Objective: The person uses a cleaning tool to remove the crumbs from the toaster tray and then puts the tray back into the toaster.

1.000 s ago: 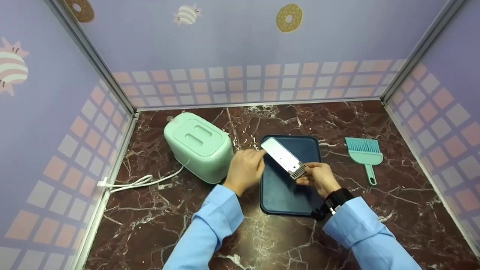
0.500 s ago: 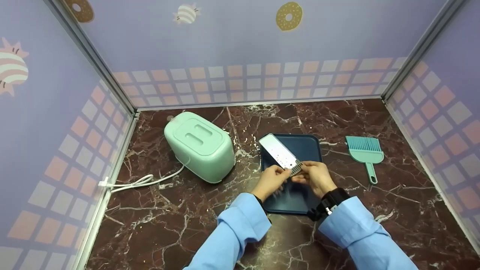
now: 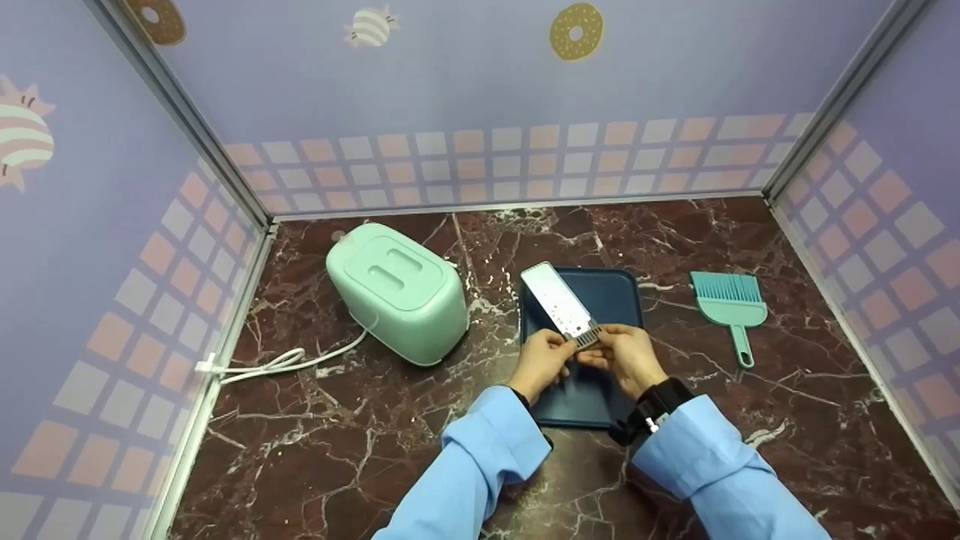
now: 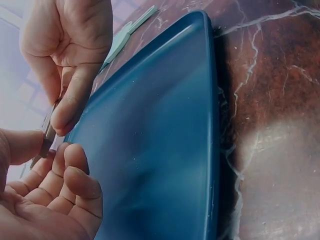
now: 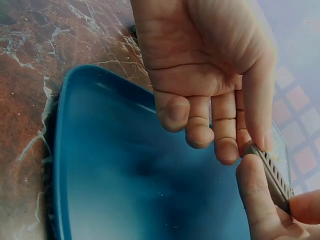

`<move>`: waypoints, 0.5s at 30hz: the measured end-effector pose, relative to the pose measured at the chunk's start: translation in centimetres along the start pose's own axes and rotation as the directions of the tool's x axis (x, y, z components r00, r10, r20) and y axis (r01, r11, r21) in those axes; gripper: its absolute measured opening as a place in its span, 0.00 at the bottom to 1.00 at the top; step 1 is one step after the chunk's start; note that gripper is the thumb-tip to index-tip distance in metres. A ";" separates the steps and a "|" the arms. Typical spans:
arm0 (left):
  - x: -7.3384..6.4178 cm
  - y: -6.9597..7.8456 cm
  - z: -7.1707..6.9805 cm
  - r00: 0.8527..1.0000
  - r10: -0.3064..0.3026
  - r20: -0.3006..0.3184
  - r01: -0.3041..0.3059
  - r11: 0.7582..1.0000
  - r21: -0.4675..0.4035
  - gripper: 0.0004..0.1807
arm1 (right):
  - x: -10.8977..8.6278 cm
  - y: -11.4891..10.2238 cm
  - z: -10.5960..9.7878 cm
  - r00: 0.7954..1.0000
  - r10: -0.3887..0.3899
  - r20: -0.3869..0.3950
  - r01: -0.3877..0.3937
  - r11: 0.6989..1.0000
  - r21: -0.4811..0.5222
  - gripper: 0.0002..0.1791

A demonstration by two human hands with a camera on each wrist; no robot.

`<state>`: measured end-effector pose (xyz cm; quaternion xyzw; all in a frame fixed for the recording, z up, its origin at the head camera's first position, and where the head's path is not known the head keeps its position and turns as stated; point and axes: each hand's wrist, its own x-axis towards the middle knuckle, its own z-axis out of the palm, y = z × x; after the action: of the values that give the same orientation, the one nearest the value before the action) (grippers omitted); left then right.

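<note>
Both hands pinch the slotted end of a toaster crumb tray (image 3: 559, 300), a long flat metal plate with dark crumbs scattered on it. It is held over a dark blue tray (image 3: 619, 300), its far end pointing away and to the left. My left hand (image 3: 538, 361) grips the left corner of that end, thumb on top and fingers beneath. At the right corner, my right hand (image 3: 628, 360) holds it between thumb and index finger, its other fingers loosely curled. In the right wrist view the slotted edge (image 5: 272, 175) shows between the two hands.
Left of the blue tray stands a mint-green toaster (image 3: 397, 296) with a lid on top. Its white cord (image 3: 285, 366) runs to the left wall. A small teal brush (image 3: 731, 309) lies to the right. Pale crumbs (image 3: 480, 289) dot the marbled surface beside the toaster.
My left hand has moved right and down from beside the toaster and taken hold of the crumb tray's slotted end. The crumb tray has shifted slightly left, with my right hand still holding it.
</note>
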<state>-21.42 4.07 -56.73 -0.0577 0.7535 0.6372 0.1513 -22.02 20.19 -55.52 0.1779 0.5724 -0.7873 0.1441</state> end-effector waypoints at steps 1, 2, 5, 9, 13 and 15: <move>0.0 0.0 0.0 1.000 -0.005 0.001 0.005 1.000 -0.020 0.07 | 0.0 0.0 0.0 1.000 0.000 0.003 0.000 1.000 0.000 0.21; 0.0 0.0 0.0 1.000 -0.009 -0.001 0.009 0.999 -0.038 0.06 | -0.1 -0.1 0.0 1.000 -0.001 0.007 0.001 1.000 0.002 0.21; -0.1 0.0 0.0 1.000 -0.012 -0.011 0.011 0.997 -0.076 0.06 | -0.2 -0.1 0.1 1.000 -0.005 0.023 0.005 1.000 -0.009 0.21; -0.1 0.0 -0.1 1.000 -0.002 -0.007 0.001 0.993 -0.122 0.07 | -0.3 -0.2 0.1 0.999 -0.024 0.021 0.025 0.999 -0.035 0.19; -0.1 0.2 0.0 1.000 0.001 -0.003 -0.001 0.987 -0.159 0.07 | -0.4 -0.3 -0.1 0.999 -0.032 0.019 0.033 0.998 -0.057 0.17; -0.1 0.3 0.0 1.000 0.001 -0.001 -0.001 0.985 -0.171 0.07 | -0.6 -0.3 -0.3 0.999 -0.029 0.020 0.030 0.997 -0.071 0.16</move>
<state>-21.35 4.13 -56.45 -0.0705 0.6960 0.6996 0.1452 -21.58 20.55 -55.11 0.1567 0.6014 -0.7701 0.1440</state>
